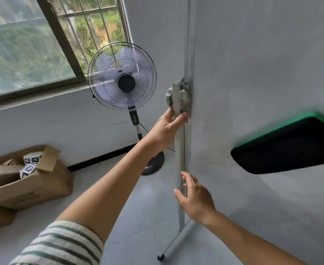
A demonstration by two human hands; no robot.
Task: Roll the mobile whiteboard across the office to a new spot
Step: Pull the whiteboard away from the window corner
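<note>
Beside the pedestal fan (122, 76), the whiteboard (252, 92) stands upright on its stand post (180, 150), left hand (166, 127) gripping that post below the knob, right hand (195, 199) open near it; likely stiff, top-heavy, best pushed by the post.

Whiteboard (252, 73) upright, pale grey board filling right side, metal side post with clamp knobs, foot on floor.
</note>
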